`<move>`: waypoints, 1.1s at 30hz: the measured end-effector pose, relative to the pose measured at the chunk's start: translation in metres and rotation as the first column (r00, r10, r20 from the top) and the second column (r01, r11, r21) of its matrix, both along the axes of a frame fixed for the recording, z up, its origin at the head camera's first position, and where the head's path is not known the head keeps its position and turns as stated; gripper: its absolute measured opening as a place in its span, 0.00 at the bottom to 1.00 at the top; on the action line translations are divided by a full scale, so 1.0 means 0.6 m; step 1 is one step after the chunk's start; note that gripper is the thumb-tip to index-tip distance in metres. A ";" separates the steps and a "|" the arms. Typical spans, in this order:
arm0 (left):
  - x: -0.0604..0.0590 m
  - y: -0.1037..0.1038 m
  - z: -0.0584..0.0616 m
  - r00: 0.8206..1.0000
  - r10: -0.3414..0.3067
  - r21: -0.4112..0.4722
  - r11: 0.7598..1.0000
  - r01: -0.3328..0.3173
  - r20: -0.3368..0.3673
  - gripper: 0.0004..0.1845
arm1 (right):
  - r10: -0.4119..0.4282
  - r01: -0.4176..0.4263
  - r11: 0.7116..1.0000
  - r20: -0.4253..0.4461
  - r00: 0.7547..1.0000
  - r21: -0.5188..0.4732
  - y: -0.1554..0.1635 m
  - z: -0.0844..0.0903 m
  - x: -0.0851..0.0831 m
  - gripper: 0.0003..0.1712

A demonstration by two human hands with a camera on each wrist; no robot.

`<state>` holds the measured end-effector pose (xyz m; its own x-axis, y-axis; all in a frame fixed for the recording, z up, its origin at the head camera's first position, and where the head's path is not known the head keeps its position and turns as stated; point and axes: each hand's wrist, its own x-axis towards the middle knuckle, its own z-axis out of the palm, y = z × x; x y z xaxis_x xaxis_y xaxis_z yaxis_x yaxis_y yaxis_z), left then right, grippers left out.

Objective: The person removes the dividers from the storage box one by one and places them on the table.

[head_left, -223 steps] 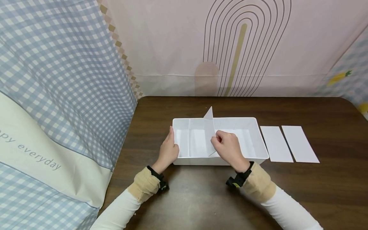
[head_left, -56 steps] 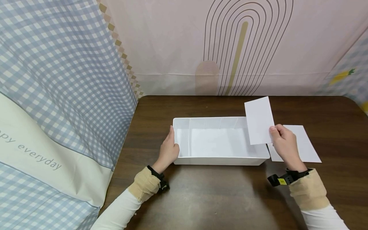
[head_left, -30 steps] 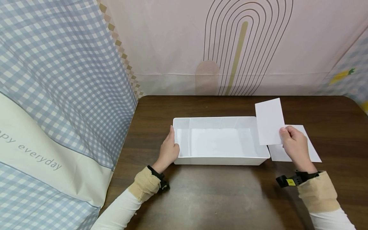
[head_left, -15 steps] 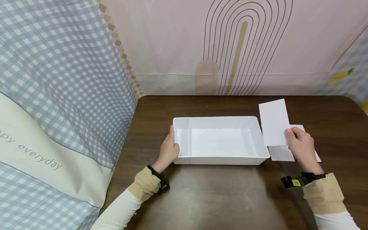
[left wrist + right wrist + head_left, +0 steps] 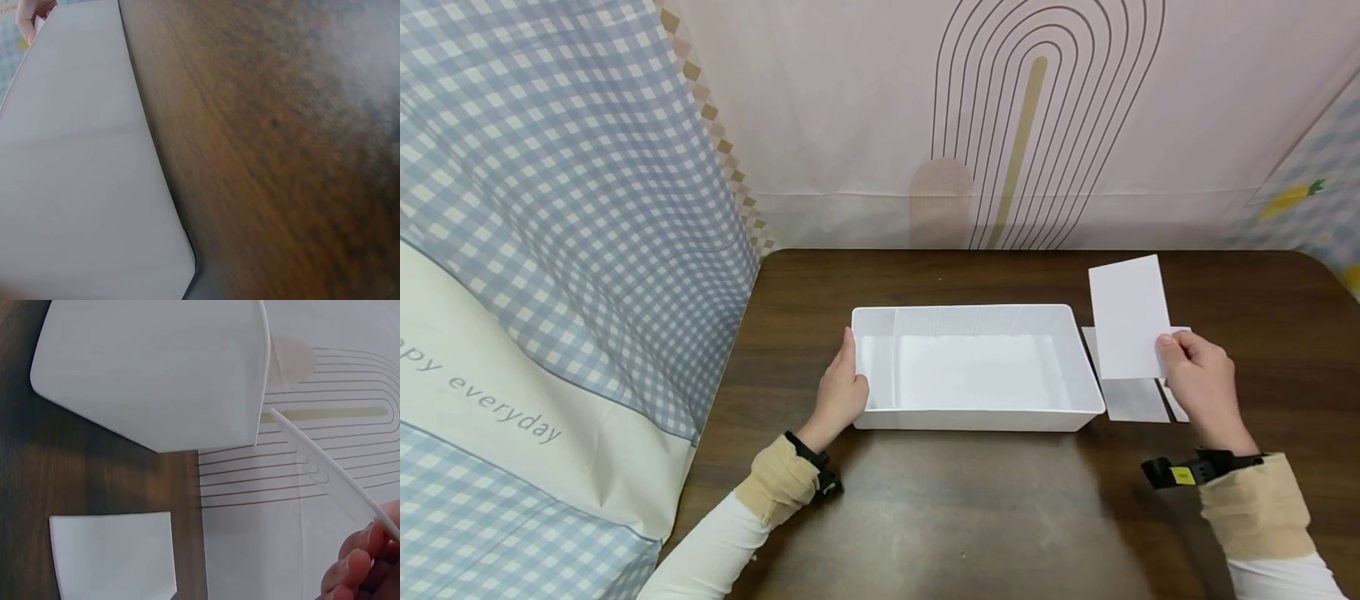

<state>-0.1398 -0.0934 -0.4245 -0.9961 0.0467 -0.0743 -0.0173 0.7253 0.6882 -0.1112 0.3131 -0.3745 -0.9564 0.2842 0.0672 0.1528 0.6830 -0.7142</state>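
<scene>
A white rectangular box (image 5: pixel 977 420) stands on the brown table. Against its left end wall rests my left hand (image 5: pixel 841 390), fingers straight along the outside. My right hand (image 5: pixel 1202 375) pinches a white divider panel (image 5: pixel 1127 321) by its lower right edge, thumb in front, and holds it up right of the box. The right wrist view shows this panel edge-on between thumb and fingers (image 5: pixel 355 553). Below it, two similar panels lie flat on the table; the left panel (image 5: pixel 1135 407) is partly covered, the right panel (image 5: pixel 1176 403) mostly hidden.
Inside the box a thin upright line (image 5: pixel 894 358), perhaps a divider, crosses near the left end; shallow grooves mark the back wall. A patterned cloth (image 5: pixel 850 125) hangs behind the table (image 5: pixel 955 500), and a blue checked cloth (image 5: pixel 587 183) at its left.
Several seconds ago the right hand held a panel inside the box; now one is held outside. Over the last second that hand has drifted right with it. The left hand has stayed in place.
</scene>
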 end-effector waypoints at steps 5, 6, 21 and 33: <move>0.001 0.000 -0.001 1.000 0.000 -0.001 1.000 0.000 -0.021 0.38 | -0.003 0.003 1.000 0.013 1.000 0.011 0.010 -0.003 -0.002 0.24; 0.001 0.000 -0.001 1.000 0.001 -0.002 1.000 -0.001 -0.023 0.38 | -0.001 0.000 1.000 0.021 1.000 0.016 0.012 -0.004 -0.002 0.24; 0.000 0.000 -0.001 1.000 -0.001 0.007 1.000 0.001 -0.003 0.38 | 0.011 -0.018 0.995 0.068 0.998 0.103 0.045 -0.022 -0.005 0.24; 0.000 0.000 -0.001 1.000 0.001 0.008 1.000 -0.001 -0.001 0.38 | 0.020 -0.037 0.992 0.133 0.991 0.125 0.061 -0.025 -0.004 0.27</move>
